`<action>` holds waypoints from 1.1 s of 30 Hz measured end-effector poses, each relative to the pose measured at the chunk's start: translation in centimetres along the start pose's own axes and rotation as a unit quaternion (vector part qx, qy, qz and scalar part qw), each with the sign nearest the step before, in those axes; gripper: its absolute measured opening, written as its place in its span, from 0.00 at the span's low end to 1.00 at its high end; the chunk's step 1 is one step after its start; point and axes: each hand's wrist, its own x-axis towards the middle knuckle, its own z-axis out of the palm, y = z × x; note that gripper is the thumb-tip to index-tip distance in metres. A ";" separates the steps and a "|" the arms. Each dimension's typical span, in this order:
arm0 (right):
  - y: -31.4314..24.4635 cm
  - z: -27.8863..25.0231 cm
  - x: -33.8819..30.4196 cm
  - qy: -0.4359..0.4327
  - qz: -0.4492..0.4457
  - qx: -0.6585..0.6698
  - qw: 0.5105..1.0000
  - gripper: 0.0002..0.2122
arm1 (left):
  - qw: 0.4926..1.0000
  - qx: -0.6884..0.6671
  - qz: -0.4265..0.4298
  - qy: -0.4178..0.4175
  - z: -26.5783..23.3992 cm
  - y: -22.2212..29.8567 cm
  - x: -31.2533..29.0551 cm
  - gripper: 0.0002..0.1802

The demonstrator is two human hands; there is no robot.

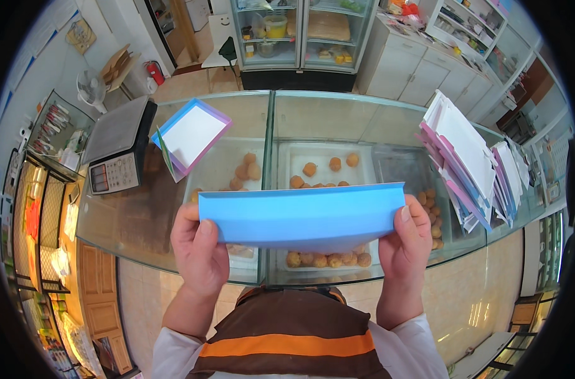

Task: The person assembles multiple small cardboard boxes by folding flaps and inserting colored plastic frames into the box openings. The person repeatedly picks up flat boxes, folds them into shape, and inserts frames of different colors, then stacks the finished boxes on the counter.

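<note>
A blue sheet of folded cardboard, looking like a side of a box, is stretched level between my hands over the glass counter. My left hand grips its left end, thumb on the near face. At the right end, my right hand pinches it the same way. The panel hides part of the round baked pastries lying on a white tray beneath the glass. Beyond it on the glass top sits an open box, white inside with blue and purple edges.
A grey weighing scale stands at the counter's left. To the right leans a stack of flat, unfolded cardboard boxes, white, pink and blue. A glass-door fridge and white cabinets stand beyond the glass counter.
</note>
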 end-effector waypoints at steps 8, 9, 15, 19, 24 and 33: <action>2.0 -6.8 1.2 -0.413 0.081 -0.331 0.844 0.03 | 0.863 0.216 -0.145 -0.432 -9.7 -4.1 0.3 0.06; 3.4 -7.6 0.9 -0.486 0.055 -0.402 0.774 0.03 | 0.810 0.292 -0.139 -0.490 -10.3 -5.0 -0.6 0.06; 10.7 -10.9 -2.6 -0.488 0.039 -0.536 0.688 0.01 | 0.741 0.470 -0.078 -0.473 -11.5 -11.7 -4.5 0.13; 11.8 -10.9 -2.9 -0.444 0.018 -0.558 0.701 0.08 | 0.729 0.510 -0.107 -0.444 -10.2 -11.1 -3.5 0.08; 12.0 -10.7 -2.7 -0.411 0.013 -0.569 0.712 0.24 | 0.723 0.486 -0.007 -0.492 -11.4 -10.4 -3.7 0.07; 11.7 -11.4 -4.2 -0.400 -0.030 -0.604 0.688 0.37 | 0.694 0.532 0.016 -0.486 -9.1 -10.2 -4.1 0.05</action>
